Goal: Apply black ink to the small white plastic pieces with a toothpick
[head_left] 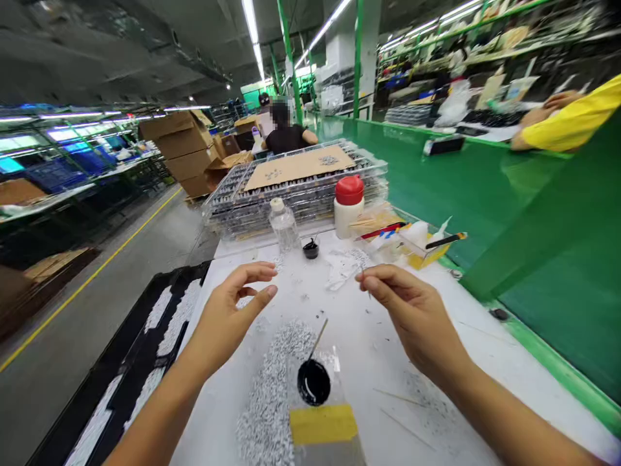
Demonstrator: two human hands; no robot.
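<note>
My left hand [227, 317] hovers over the left part of the white table [369, 362], its thumb and fingers apart with nothing between them. To the right, my right hand [417, 314] is closed in a pinch; a thin sliver shows at the fingertips, too small to name. Between and below the hands sits a small round cup of glossy black liquid [314, 383], with a thin wooden stick [318, 338] leaning in it. Yellow tape [323, 424] lies just in front of the cup. Many tiny grey-white pieces [272, 388] are spread to its left.
A clear bottle [284, 226], a small black-filled dish [310, 249] and a red-capped white bottle [348, 210] stand behind. Stacked clear trays [301, 210] rise at the back. Black trays [140, 349] lie left; a green surface [422, 175] extends right, near a person's yellow sleeve [577, 120].
</note>
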